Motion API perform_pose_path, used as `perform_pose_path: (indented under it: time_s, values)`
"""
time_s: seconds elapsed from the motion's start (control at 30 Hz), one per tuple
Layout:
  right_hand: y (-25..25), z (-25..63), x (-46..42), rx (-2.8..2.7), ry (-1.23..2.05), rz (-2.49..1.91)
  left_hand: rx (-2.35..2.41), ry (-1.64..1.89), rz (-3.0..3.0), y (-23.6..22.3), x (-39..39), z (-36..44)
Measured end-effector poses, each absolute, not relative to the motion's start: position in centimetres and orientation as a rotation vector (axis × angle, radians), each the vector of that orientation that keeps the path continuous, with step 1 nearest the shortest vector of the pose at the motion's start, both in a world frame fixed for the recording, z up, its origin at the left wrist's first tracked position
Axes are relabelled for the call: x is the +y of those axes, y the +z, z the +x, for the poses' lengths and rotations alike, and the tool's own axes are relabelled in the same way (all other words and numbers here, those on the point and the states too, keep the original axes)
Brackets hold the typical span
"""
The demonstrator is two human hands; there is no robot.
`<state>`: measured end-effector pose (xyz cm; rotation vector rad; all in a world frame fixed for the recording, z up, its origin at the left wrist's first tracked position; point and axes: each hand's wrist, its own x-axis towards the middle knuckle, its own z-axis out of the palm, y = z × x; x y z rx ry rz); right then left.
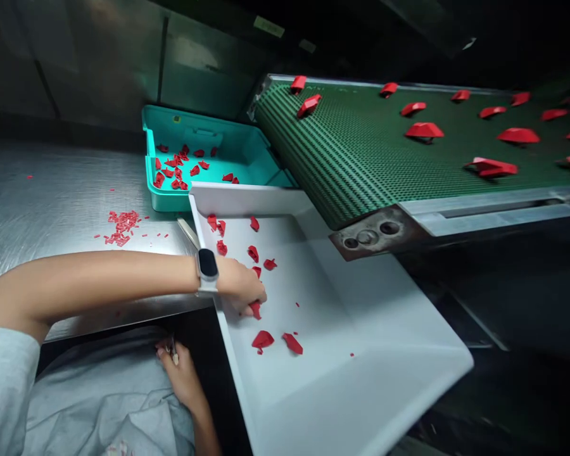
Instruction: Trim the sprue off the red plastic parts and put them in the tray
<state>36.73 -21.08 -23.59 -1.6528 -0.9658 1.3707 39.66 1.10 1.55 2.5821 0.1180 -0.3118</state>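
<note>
Here, the left hand [241, 286] reaches into the white tray [323, 266], fingers curled against a red piece [255, 310]; whether they pinch it, I cannot tell. More red pieces lie around it on the tray floor. The right hand [184, 373], near the lap, is closed around a small tool [174, 354]. The green conveyor [351, 145] carries other red parts [424, 131].

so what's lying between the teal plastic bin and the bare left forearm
The head view shows small flat red scraps on the brushed metal tabletop, and a slim pale object beside the white plastic tray.
</note>
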Motion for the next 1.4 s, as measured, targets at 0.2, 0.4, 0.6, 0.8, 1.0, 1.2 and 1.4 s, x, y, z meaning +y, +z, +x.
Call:
perform_pose_path:
  time_s: [0.2, 0.4, 0.6, 0.8, 1.0, 1.2, 1.4]
  values:
    - [-22.9, 36.7, -20.8, -0.947, 1.404, -1.636, 0.082, -0.299, 2.556, 3.4, 4.9, 41.0]
    - [-22.8, 36.9, -21.2, -0.934, 1.396, -1.645, 0.159, -0.129, 2.464, 5.9, 6.6, 39.0]
    - [-23.5, 37.2, -21.0, -0.915, 1.394, -1.631, 0.355, 0.174, 2.528, 8.7, 7.2, 26.3]
    - [-23.5, 37.2, -19.8, -0.938, 1.405, -1.575, 1.045, 0.4, 2.695, -1.8, 8.1, 12.3]
    - [-22.8, 37.0, -19.2, -0.981, 1.421, -1.57, 1.274, 0.593, 2.897, -7.4, 6.3, 8.5]
    - [-22.3, 37.0, -19.5, -0.959, 1.38, -1.611, 1.316, 0.56, 2.877, -5.8, 6.8, 8.1]
    - [-22.5, 36.9, -19.5, -0.898, 1.316, -1.616, 0.781, 0.624, 2.848, 2.7, 5.5, 17.4]
